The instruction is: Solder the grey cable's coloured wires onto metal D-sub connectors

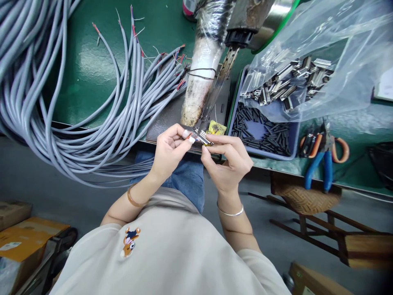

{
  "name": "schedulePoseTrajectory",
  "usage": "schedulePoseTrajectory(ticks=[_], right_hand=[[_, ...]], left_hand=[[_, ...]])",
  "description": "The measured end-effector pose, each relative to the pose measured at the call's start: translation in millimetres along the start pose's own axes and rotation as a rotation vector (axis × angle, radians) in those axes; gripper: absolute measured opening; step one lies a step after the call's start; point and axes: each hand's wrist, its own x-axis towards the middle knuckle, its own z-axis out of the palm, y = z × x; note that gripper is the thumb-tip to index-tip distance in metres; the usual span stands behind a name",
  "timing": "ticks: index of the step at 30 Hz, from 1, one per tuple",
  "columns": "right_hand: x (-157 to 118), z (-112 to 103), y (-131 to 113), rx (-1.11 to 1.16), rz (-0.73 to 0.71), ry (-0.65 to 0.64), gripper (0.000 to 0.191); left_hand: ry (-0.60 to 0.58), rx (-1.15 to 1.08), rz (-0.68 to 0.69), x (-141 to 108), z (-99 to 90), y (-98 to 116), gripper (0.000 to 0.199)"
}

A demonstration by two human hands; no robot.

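My right hand pinches a metal multi-pin connector at its right end between thumb and fingers. My left hand, with white wraps on its fingertips, is closed in a pinch on thin coloured wires at the connector's left end. Whether those wires are joined to the pins, I cannot make out. Just above the connector, the soldering iron points down with its perforated metal shaft. Beside it slants a white tube in clear film, its lower end scorched. A yellow pad with dark stains lies behind my right fingers.
Grey cables with stripped ends spread over the green table on the left. To the right, a blue tray holds short black tubes and a plastic bag of metal connectors. Pliers hang over the table's front edge.
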Motion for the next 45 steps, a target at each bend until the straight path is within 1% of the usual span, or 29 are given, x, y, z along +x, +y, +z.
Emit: schedulePoseTrajectory(ticks=[4, 10, 17, 19, 21, 23, 25, 26, 28, 32, 37, 41, 45], right_hand=[[-0.4, 1.1, 1.3, -0.005, 0.017, -0.010, 0.015], [4.3, 1.6, -2.0, -0.035, 0.017, -0.002, 0.013], [-1.6, 1.3, -0.1, -0.134, -0.097, -0.026, 0.017], [-2.8, 1.6, -0.4, -0.147, -0.096, -0.025, 0.017], [-2.7, 1.6, -2.2, -0.103, -0.027, 0.000, 0.015], [-1.7, 1.3, -4.8, -0.007, 0.095, 0.012, 0.014], [-0.8, 0.7, -7.5, 0.076, 0.193, -0.003, 0.015], [-0.5, 0.4, -8.6, 0.095, 0.212, -0.012, 0.015], [-0.5, 0.2, -9.9, 0.086, 0.186, -0.021, 0.016], [-1.8, 1.5, -9.5, 0.008, 0.079, -0.019, 0.018], [-1.1, 3.8, -8.0, -0.062, -0.001, -0.020, 0.021], [1.0, 5.0, -7.2, -0.101, -0.034, -0.018, 0.022], [1.9, 5.6, -4.9, -0.118, -0.035, -0.018, 0.022]], left_hand=[[0.009, 0.010, -0.010, 0.4, -0.4, -0.9, 0.035], [0.016, 0.052, 0.023, -0.2, 1.6, 5.0, 0.035], [0.013, 0.076, -0.022, -0.9, -3.1, 1.1, 0.032], [0.002, 0.074, -0.034, -2.1, -4.4, 0.5, 0.031], [-0.016, 0.068, -0.055, -4.2, -4.9, 1.6, 0.030], [-0.029, 0.066, -0.085, -6.9, -4.5, 3.4, 0.031], [-0.025, 0.073, -0.104, -9.7, -3.5, 4.5, 0.033], [-0.017, 0.079, -0.101, -10.9, -2.9, 4.6, 0.033], [0.011, 0.092, -0.066, -12.7, -1.4, 3.5, 0.034], [0.070, 0.131, 0.026, -13.1, 1.5, -0.2, 0.031], [0.085, 0.150, 0.150, -9.0, 4.2, -3.3, 0.022], [0.085, 0.162, 0.205, -6.3, 6.2, -5.8, 0.020], [0.098, 0.193, 0.224, -5.1, 7.2, -7.8, 0.016]])
